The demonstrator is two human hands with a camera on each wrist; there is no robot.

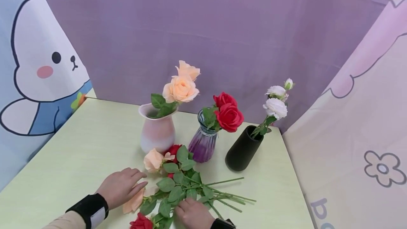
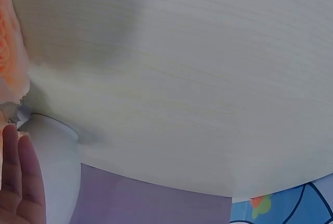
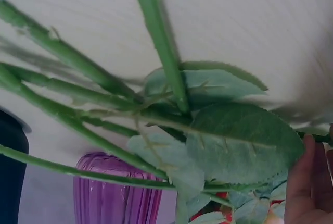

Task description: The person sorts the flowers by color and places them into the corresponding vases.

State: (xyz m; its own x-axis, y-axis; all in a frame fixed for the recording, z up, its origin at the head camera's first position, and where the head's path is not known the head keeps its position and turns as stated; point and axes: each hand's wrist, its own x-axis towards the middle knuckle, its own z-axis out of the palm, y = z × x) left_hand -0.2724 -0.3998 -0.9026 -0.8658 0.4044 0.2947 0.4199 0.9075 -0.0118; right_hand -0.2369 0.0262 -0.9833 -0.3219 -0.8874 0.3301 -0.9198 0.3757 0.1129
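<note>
- Two hands work a pile of loose roses [image 1: 178, 183] on the table [image 1: 79, 151].
- Left hand [image 1: 119, 186]: fingers straight, flat beside a peach bloom [image 1: 153, 160].
- Right hand [image 1: 194, 215]: rests on the stems; grip unclear.
- Behind: pink vase [image 1: 157, 131], purple vase [image 1: 202, 144], black vase [image 1: 243, 149].

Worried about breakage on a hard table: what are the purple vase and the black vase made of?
The purple vase looks like glass: see-through, ribbed, glossy, tint fading upward. The black vase is opaque and matte with no shine, likely ceramic, though coated metal or plastic can't be ruled out.
</note>
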